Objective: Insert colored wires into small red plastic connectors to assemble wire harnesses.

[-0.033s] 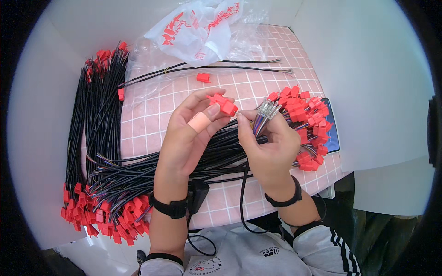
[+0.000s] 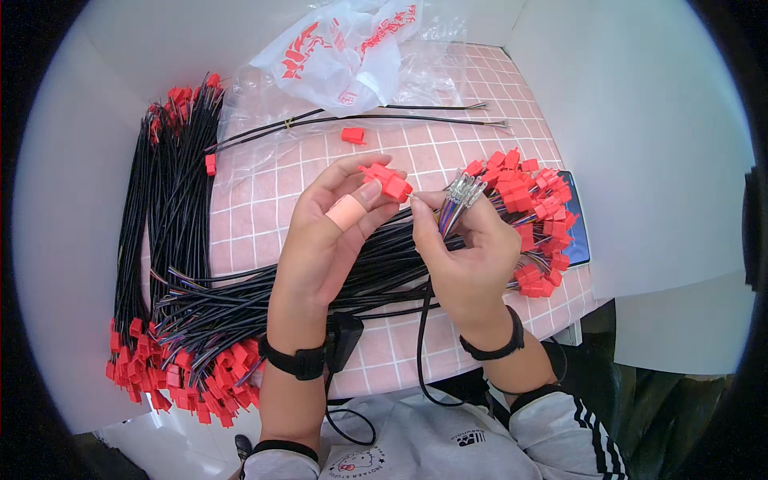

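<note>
Meanwhile black cable bundles [image 2: 172, 232] crowd the worktop [image 2: 264, 184]; left hand [image 2: 328, 240] pinches a red connector [image 2: 388, 182], right hand [image 2: 468, 256] grips wire ends [image 2: 462, 192], white red-printed bag [image 2: 344, 52] behind.

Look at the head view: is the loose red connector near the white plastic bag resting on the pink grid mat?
Yes, the loose red connector lies by itself on the pink grid mat, just below the white plastic bag.

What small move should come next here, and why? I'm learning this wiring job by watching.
Probably bring the red plug in the left hand up to the metal wire tips fanned out from the right hand and guide one tip in. The plug and the tips are close together but still apart.
</note>
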Demonstrator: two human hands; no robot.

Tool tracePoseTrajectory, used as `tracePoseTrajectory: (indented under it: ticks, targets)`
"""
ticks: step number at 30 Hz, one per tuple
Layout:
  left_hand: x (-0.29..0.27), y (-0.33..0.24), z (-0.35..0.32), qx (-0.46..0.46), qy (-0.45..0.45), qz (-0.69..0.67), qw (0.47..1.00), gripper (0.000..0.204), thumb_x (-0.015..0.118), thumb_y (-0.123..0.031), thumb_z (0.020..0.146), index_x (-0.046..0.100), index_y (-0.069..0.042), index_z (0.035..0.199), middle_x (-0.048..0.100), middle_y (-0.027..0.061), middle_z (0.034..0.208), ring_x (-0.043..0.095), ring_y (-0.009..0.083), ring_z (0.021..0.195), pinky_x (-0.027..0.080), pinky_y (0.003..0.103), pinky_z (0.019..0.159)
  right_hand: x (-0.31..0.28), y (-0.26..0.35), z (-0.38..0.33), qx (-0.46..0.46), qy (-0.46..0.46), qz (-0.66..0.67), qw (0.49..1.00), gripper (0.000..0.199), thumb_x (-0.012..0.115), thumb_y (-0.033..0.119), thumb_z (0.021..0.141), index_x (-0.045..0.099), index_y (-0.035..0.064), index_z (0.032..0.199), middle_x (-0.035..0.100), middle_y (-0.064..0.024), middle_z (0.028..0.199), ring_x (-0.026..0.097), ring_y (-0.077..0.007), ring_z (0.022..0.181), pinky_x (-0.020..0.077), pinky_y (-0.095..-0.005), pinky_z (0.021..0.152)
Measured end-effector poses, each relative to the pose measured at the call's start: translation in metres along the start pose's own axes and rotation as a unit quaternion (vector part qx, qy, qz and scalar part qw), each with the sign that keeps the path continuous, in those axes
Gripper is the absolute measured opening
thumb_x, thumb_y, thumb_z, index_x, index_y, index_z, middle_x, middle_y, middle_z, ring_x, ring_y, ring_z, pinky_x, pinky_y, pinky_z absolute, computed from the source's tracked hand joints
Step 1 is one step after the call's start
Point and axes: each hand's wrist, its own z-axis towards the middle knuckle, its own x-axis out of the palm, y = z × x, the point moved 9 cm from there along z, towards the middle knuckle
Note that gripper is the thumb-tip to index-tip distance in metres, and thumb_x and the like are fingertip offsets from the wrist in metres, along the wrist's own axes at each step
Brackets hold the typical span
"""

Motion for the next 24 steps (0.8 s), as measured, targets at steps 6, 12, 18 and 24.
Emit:
tracePoseTrajectory:
  ticks: [6,12,18,24]
  targets:
    - [-0.0018,0.0028,0.0010,-0.012,-0.001,0.005,1.000,0.035,0.053,-0.013,0.080,0.043,0.003,0.110,0.052,0.0167,0.104,0.053,0.0183,0.095,0.044,0.027,0.081,0.0011,0.0016,0.0001,-0.019,0.001,0.001,1.000,0.011,0.065,0.003,0.068,0.056,-0.0008,0.074,0.049,-0.0062,0.050,0.045,-0.0085,0.041,0.0369,-0.0224,0.040]
    - [-0.0091,0.0026,-0.0012,-0.002,-0.039,-0.032,0.999,0.036,0.052,-0.015,0.081,0.043,0.003,0.111,0.052,0.0161,0.104,0.053,0.0175,0.092,0.044,0.025,0.078,-0.0047,0.0065,0.0019,-0.021,-0.012,0.001,1.000,0.010,0.064,0.002,0.067,0.055,-0.0001,0.071,0.049,-0.0058,0.050,0.046,-0.0087,0.042,0.0377,-0.0225,0.041]
    - [-0.0038,0.0016,0.0002,-0.010,-0.013,-0.048,0.999,0.033,0.054,-0.012,0.079,0.046,0.002,0.108,0.054,0.0131,0.101,0.053,0.0160,0.093,0.042,0.026,0.079,-0.0061,0.0040,0.0032,-0.012,-0.016,0.004,1.000,0.010,0.064,0.002,0.067,0.055,-0.0005,0.071,0.050,-0.0060,0.051,0.046,-0.0082,0.042,0.0376,-0.0218,0.042]
    - [-0.0039,0.0026,0.0012,-0.016,-0.007,-0.048,0.999,0.031,0.054,-0.011,0.079,0.047,0.002,0.107,0.055,0.0120,0.100,0.053,0.0155,0.092,0.042,0.026,0.079,-0.0031,-0.0001,0.0035,-0.012,-0.009,0.007,1.000,0.011,0.064,0.003,0.068,0.055,-0.0006,0.072,0.049,-0.0062,0.051,0.045,-0.0090,0.041,0.0369,-0.0223,0.041]
